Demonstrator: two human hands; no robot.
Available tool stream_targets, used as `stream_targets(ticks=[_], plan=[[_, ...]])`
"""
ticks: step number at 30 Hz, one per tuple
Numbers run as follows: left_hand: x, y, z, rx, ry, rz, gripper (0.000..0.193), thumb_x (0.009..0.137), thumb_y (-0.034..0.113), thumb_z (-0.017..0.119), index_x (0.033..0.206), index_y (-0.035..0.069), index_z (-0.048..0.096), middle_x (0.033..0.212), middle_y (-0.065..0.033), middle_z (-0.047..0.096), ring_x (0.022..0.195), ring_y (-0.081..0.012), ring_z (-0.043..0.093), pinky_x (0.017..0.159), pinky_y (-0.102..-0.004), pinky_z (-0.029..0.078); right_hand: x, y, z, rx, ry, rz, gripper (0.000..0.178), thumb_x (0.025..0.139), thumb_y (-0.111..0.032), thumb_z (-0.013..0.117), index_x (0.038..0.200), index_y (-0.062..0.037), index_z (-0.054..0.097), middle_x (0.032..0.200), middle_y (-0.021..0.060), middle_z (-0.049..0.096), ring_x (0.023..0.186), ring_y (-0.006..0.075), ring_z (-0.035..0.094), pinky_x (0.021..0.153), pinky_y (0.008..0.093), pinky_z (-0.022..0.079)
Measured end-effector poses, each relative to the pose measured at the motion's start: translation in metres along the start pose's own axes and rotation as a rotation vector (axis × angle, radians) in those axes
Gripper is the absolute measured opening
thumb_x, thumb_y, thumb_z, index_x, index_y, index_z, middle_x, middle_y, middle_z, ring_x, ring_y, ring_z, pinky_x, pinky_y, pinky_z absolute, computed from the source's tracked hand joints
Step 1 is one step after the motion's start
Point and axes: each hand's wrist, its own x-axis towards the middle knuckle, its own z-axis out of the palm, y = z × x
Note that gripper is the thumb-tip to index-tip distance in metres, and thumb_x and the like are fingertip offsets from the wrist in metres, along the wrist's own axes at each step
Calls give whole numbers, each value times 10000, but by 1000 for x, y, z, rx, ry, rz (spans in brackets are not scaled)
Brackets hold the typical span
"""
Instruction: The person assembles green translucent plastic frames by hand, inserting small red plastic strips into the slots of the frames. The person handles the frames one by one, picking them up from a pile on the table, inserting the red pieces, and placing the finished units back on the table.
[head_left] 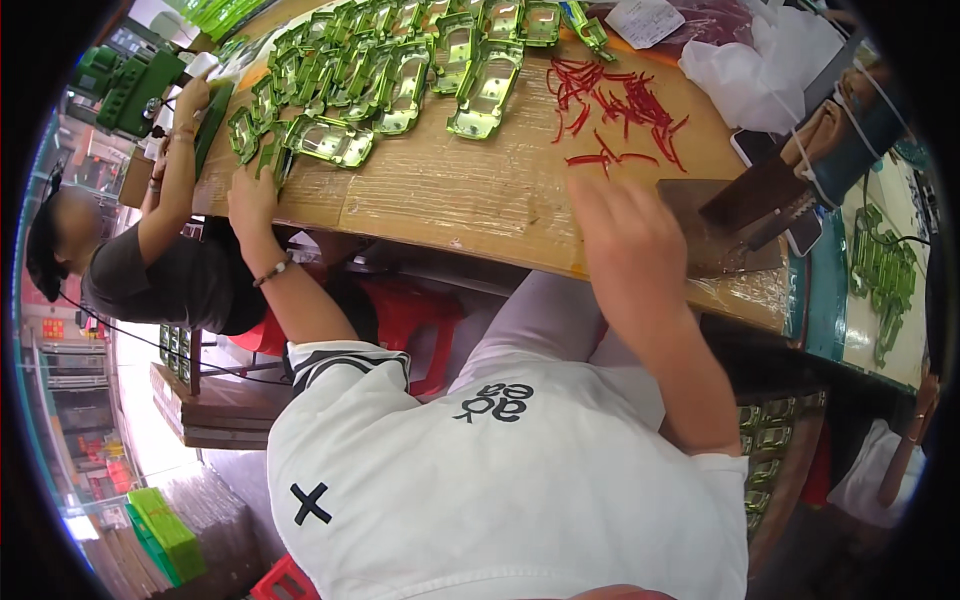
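Note:
My left hand (252, 205) is at the left front edge of the table, its fingers closed on a shiny green toy car body (268, 158). Many similar green car bodies (488, 92) with see-through window openings cover the far left and middle of the table. My right hand (630, 245) reaches over the table's right part, smeared by motion. Its fingertips are close to a loose pile of thin red plastic strips (610, 155); whether they pinch one cannot be made out.
A dark metal fixture (720, 225) with an upright arm stands right of my right hand. White plastic bags (760, 75) and a phone (755, 147) lie beyond it. At left a co-worker (165, 260) sits near a green machine (125, 90). A red stool (410, 310) stands below the table.

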Motion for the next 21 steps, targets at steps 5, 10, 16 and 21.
stream_targets(ticks=[5, 10, 16, 21], plan=[[-13, 5, -6, -333, -146, 154, 540, 796, 392, 554, 1181, 20, 484, 1031, -227, 572, 989, -341, 536, 843, -398, 402, 37, 12, 42, -247, -202, 22, 86, 705, -49, 524, 780, -52, 566, 762, 85, 602, 775, 245, 572, 668, 362, 471], [-31, 12, -12, -339, -15, 174, 530, 737, 312, 655, 1127, -13, 503, 1011, -221, 578, 961, -345, 542, 820, -387, 411, 40, 14, 45, -280, -231, 69, 86, 697, -57, 542, 770, -57, 588, 726, 79, 599, 763, 234, 576, 654, 330, 476], [-36, 39, -12, -368, 476, -45, 459, 722, 225, 651, 1041, -71, 504, 905, -182, 592, 837, -272, 576, 742, -335, 443, 38, 25, 47, -281, -132, 125, 113, 724, -47, 521, 809, -56, 596, 802, 91, 588, 800, 248, 564, 676, 338, 479], [-89, 110, -41, -1437, 104, 9, 329, 776, 80, 625, 1064, -40, 520, 791, -34, 564, 611, -56, 468, 507, -185, 361, 33, 29, 39, -2, 197, 75, 169, 710, -17, 556, 859, -64, 620, 839, 88, 593, 798, 259, 554, 710, 331, 455]])
